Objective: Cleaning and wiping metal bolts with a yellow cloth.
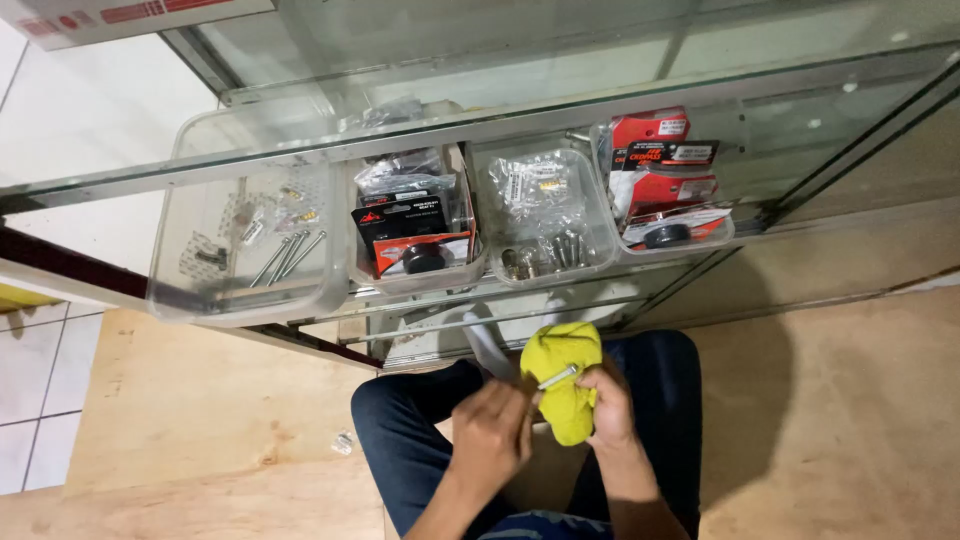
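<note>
From the head view we see our left hand (pixel 490 432) pinching one end of a thin silver metal rod (pixel 557 378), while our right hand (pixel 605 403) closes around a bright yellow cloth (pixel 562 372) bunched against that rod above our dark blue trousers (pixel 400 430). Beyond them a glass display shelf (pixel 560 110) carries four clear plastic trays (pixel 250 250) of bolts and packaged parts, above the plywood floor (pixel 200 400).

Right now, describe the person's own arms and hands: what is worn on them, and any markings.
Both forearms are bare, with no sleeve in view. The left hand and right hand wear no gloves, and no ring, watch or marking shows. Below them, dark blue trousers cover the legs.
</note>
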